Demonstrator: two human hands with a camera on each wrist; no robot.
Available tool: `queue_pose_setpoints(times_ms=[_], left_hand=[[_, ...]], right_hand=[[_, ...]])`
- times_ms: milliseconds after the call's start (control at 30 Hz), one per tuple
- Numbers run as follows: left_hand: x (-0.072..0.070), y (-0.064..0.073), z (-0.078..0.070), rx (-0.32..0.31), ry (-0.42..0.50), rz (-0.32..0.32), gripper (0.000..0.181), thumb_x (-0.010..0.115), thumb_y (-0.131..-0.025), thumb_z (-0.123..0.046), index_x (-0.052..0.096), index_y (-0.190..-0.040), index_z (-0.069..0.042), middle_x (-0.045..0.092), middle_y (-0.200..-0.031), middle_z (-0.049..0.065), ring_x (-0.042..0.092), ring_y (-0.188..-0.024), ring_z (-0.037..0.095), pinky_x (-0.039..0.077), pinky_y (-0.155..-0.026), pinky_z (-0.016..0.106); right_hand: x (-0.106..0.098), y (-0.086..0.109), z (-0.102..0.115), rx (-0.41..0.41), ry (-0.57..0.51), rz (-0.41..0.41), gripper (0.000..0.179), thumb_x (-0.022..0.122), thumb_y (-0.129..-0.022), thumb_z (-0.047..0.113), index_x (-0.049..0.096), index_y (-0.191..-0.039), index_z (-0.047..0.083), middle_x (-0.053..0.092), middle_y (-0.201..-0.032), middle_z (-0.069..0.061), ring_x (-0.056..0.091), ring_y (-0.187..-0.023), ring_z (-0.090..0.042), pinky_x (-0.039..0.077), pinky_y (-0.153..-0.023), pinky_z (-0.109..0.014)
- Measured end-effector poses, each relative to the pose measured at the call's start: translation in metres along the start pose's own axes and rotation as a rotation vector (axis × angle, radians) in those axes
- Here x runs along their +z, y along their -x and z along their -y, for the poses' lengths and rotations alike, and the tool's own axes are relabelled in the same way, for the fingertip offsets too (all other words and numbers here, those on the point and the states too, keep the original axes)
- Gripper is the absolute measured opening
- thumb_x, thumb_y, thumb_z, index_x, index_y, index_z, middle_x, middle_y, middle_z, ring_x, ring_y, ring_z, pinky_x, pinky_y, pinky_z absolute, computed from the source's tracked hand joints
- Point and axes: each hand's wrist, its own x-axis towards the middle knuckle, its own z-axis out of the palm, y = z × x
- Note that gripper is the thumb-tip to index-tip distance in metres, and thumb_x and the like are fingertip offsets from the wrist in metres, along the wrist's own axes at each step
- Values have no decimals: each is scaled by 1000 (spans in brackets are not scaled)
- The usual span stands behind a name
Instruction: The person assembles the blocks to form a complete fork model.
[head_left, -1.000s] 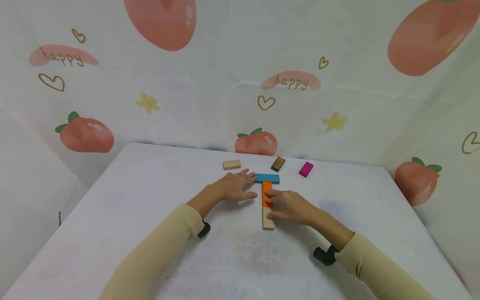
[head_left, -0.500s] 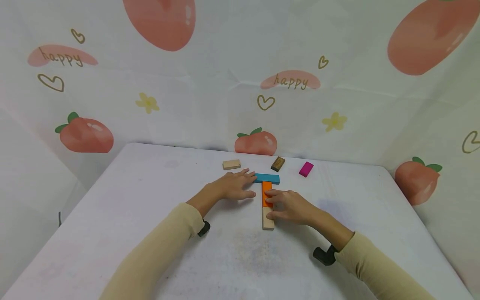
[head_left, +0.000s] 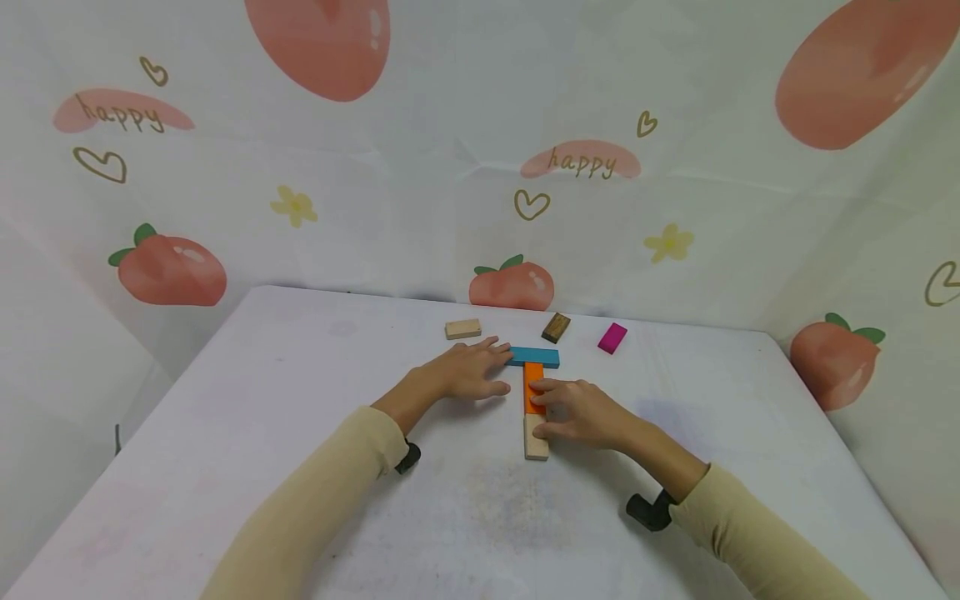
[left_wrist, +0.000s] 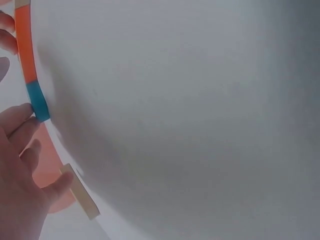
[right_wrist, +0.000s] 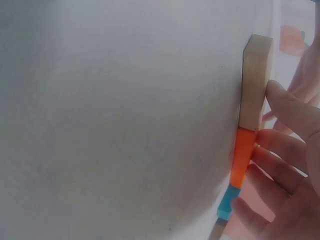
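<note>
Several wooden blocks lie in a T on the white table. A blue block [head_left: 538, 358] forms the crossbar. Below it an orange block [head_left: 533, 373] and a plain wood block [head_left: 536, 447] make the stem, end to end. My left hand [head_left: 465, 372] lies with its fingers extended, fingertips at the blue block's left end; its thumb points toward the stem without reaching it. Over the stem is my right hand [head_left: 585, 412], fingers resting on the orange block and thumb on the plain one. The right wrist view shows those fingers along the orange block [right_wrist: 243, 155].
Behind the T lie a second plain wood block [head_left: 463, 329], a dark brown block [head_left: 557, 327] and a magenta block [head_left: 612, 338]. A white cloth backdrop [head_left: 420, 167] with peach prints rises at the table's [head_left: 337, 517] far edge.
</note>
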Motion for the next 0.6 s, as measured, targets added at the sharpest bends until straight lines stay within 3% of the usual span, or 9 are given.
queue_pose_setpoints(times_ms=[367, 500, 600], left_hand=[[-2, 3, -4, -11, -31, 4, 68, 50, -99, -49, 36, -155, -14, 28, -162, 2, 16, -152, 25, 23, -115, 59], [-4, 5, 0, -22, -46, -44, 67, 49, -99, -48, 37, -155, -14, 29, -162, 4, 18, -152, 27, 23, -116, 57], [-7, 9, 8, -72, -51, -101, 65, 50, -100, -46, 37, -155, -13, 30, -161, 5, 19, -151, 27, 23, -116, 57]], right_hand=[[1, 1, 0, 5, -2, -7, 50, 76, -88, 36, 70, -124, 2, 59, -139, -15, 54, -129, -36, 45, -101, -55], [1, 1, 0, 10, -1, -6, 50, 76, -88, 36, 70, -124, 3, 59, -139, -14, 54, -129, -36, 44, -101, -56], [1, 0, 0, 21, -10, -3, 50, 76, -87, 35, 70, -125, 4, 59, -139, -13, 54, -130, -35, 44, -102, -56]])
